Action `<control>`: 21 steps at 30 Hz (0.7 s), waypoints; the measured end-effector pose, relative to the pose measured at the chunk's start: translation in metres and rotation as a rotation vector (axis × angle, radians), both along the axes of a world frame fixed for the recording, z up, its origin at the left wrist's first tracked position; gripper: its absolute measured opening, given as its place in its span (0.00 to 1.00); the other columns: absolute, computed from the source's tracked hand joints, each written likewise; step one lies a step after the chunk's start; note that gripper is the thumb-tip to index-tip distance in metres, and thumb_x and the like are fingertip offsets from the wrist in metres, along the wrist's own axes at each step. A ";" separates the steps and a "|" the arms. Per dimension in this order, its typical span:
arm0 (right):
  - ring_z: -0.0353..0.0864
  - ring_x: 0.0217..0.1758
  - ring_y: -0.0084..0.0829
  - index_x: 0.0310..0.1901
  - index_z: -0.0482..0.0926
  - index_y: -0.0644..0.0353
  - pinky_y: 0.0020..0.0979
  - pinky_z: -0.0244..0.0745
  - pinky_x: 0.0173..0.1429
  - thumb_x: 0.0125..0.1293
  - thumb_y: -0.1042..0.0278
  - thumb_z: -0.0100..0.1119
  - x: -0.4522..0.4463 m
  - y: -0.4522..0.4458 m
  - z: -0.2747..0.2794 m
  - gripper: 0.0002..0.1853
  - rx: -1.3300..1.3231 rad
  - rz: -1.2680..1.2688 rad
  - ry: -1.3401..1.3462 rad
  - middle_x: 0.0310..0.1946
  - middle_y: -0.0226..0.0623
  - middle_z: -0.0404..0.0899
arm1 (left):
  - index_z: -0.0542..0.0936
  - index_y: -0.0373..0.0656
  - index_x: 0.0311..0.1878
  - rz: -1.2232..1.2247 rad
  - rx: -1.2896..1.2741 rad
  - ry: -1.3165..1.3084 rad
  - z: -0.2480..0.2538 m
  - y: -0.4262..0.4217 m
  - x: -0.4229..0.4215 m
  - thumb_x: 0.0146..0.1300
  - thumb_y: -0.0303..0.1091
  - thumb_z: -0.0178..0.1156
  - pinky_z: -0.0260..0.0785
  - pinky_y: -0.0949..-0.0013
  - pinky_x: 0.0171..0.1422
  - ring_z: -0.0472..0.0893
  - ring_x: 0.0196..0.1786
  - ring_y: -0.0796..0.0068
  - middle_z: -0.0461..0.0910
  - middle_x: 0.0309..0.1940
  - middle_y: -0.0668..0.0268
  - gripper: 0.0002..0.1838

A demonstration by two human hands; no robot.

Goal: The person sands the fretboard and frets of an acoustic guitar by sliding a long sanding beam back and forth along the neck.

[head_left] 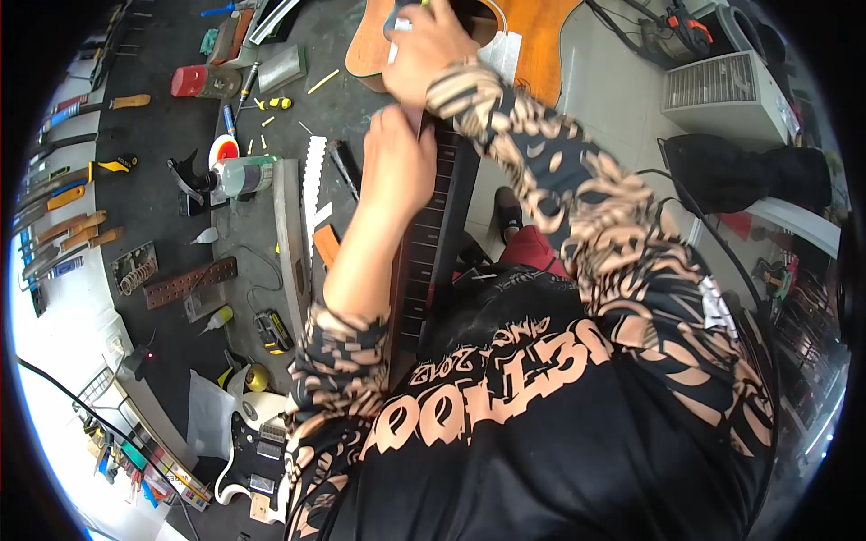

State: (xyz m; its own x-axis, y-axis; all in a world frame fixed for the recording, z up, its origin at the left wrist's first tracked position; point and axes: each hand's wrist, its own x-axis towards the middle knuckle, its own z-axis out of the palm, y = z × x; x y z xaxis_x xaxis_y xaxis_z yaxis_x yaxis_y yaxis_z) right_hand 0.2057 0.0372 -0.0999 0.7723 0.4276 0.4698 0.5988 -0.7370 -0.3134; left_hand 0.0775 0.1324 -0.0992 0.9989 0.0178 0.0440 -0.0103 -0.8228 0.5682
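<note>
A guitar with an orange wooden body (546,54) lies at the top, and its dark fretted neck (421,261) runs down toward my torso. My left hand (400,162) rests on the upper part of the neck, its fingers curled at the neck's edge; what they hold, if anything, is hidden. Just above it, beside the soundhole, my right hand (428,50) is bent over the guitar body. Its fingers are closed around a small dark item, partly cut off by the top edge and too blurred to name. White paper (505,56) lies on the body near my right wrist.
Left of the neck, the dark bench holds a clear bottle (244,176), a red-capped jar (203,81), a long metal bar (291,234) and a white notched strip (313,176). A black-and-white electric guitar (262,451) lies lower left. At right stands a white appliance (722,90).
</note>
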 end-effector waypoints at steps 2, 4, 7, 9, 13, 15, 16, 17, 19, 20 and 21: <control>0.73 0.67 0.51 0.35 0.91 0.59 0.54 0.65 0.73 0.50 0.64 0.64 -0.023 0.011 -0.027 0.13 0.071 -0.079 -0.147 0.50 0.42 0.85 | 0.70 0.30 0.49 0.012 0.011 0.035 0.004 0.004 -0.030 0.68 0.30 0.63 0.69 0.42 0.58 0.76 0.52 0.34 0.75 0.46 0.39 0.15; 0.55 0.80 0.59 0.48 0.89 0.65 0.50 0.53 0.84 0.53 0.62 0.66 -0.057 0.009 -0.004 0.22 0.034 -0.059 0.127 0.62 0.49 0.77 | 0.69 0.30 0.48 0.011 -0.001 0.067 0.008 0.008 -0.054 0.68 0.28 0.63 0.68 0.42 0.57 0.75 0.50 0.34 0.74 0.45 0.40 0.15; 0.54 0.80 0.59 0.51 0.88 0.66 0.51 0.54 0.84 0.53 0.64 0.67 -0.081 0.013 0.000 0.23 0.063 -0.074 0.204 0.65 0.49 0.75 | 0.68 0.30 0.46 0.006 -0.030 0.135 0.011 0.013 -0.076 0.69 0.28 0.62 0.68 0.43 0.55 0.74 0.49 0.35 0.73 0.44 0.41 0.14; 0.54 0.80 0.57 0.52 0.87 0.68 0.50 0.53 0.84 0.52 0.65 0.66 -0.083 0.012 0.001 0.25 0.102 -0.066 0.212 0.65 0.49 0.74 | 0.69 0.30 0.46 0.020 -0.017 0.172 0.018 0.011 -0.077 0.69 0.27 0.62 0.68 0.45 0.55 0.75 0.49 0.37 0.74 0.43 0.42 0.13; 0.55 0.80 0.57 0.53 0.86 0.70 0.50 0.54 0.84 0.52 0.65 0.65 -0.062 0.005 -0.003 0.26 0.135 -0.056 0.204 0.65 0.48 0.74 | 0.70 0.29 0.48 0.024 -0.017 0.156 0.018 0.004 -0.059 0.70 0.27 0.62 0.68 0.45 0.55 0.75 0.47 0.38 0.74 0.43 0.43 0.13; 0.56 0.79 0.57 0.53 0.86 0.70 0.50 0.55 0.83 0.51 0.65 0.65 -0.038 -0.005 -0.006 0.26 0.248 -0.027 0.184 0.65 0.48 0.75 | 0.69 0.29 0.49 0.006 0.033 0.097 0.014 -0.002 -0.034 0.70 0.28 0.62 0.68 0.43 0.55 0.75 0.49 0.36 0.74 0.44 0.41 0.15; 0.58 0.78 0.57 0.52 0.86 0.70 0.49 0.57 0.83 0.50 0.65 0.65 -0.021 -0.009 -0.006 0.26 0.230 -0.036 0.150 0.65 0.50 0.76 | 0.69 0.29 0.50 0.008 0.043 0.080 0.013 -0.007 -0.019 0.69 0.28 0.63 0.68 0.43 0.56 0.75 0.49 0.35 0.74 0.44 0.41 0.15; 0.60 0.77 0.58 0.51 0.87 0.68 0.49 0.58 0.82 0.50 0.64 0.66 -0.001 -0.011 -0.014 0.25 0.214 -0.069 0.081 0.64 0.51 0.77 | 0.69 0.29 0.50 0.005 0.049 0.062 0.012 -0.012 -0.001 0.69 0.29 0.63 0.68 0.42 0.56 0.75 0.49 0.35 0.74 0.44 0.40 0.16; 0.60 0.76 0.63 0.47 0.85 0.76 0.54 0.51 0.83 0.58 0.63 0.60 0.035 -0.024 -0.005 0.23 0.332 -0.012 0.084 0.64 0.61 0.74 | 0.70 0.28 0.48 -0.010 0.049 0.020 0.013 -0.019 0.036 0.69 0.31 0.64 0.69 0.42 0.57 0.75 0.50 0.33 0.75 0.44 0.38 0.16; 0.59 0.76 0.63 0.47 0.85 0.76 0.53 0.51 0.83 0.59 0.62 0.60 0.054 -0.027 -0.005 0.23 0.294 0.001 0.090 0.64 0.61 0.75 | 0.70 0.28 0.47 0.000 0.054 0.031 0.012 -0.021 0.054 0.70 0.32 0.64 0.69 0.43 0.57 0.76 0.50 0.33 0.75 0.45 0.38 0.16; 0.59 0.77 0.62 0.48 0.85 0.76 0.53 0.51 0.84 0.60 0.61 0.60 0.070 -0.029 -0.005 0.23 0.259 0.013 0.097 0.64 0.60 0.75 | 0.71 0.28 0.46 0.010 0.061 0.044 0.010 -0.022 0.069 0.70 0.33 0.64 0.70 0.43 0.58 0.76 0.51 0.33 0.76 0.45 0.37 0.17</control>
State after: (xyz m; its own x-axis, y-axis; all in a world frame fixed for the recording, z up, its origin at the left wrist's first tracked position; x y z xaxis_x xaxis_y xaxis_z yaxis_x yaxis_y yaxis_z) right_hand 0.2757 0.0084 -0.1050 0.8142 0.3130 0.4891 0.5657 -0.6173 -0.5467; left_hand 0.1467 0.1100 -0.0889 0.9997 0.0260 0.0017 0.0214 -0.8556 0.5172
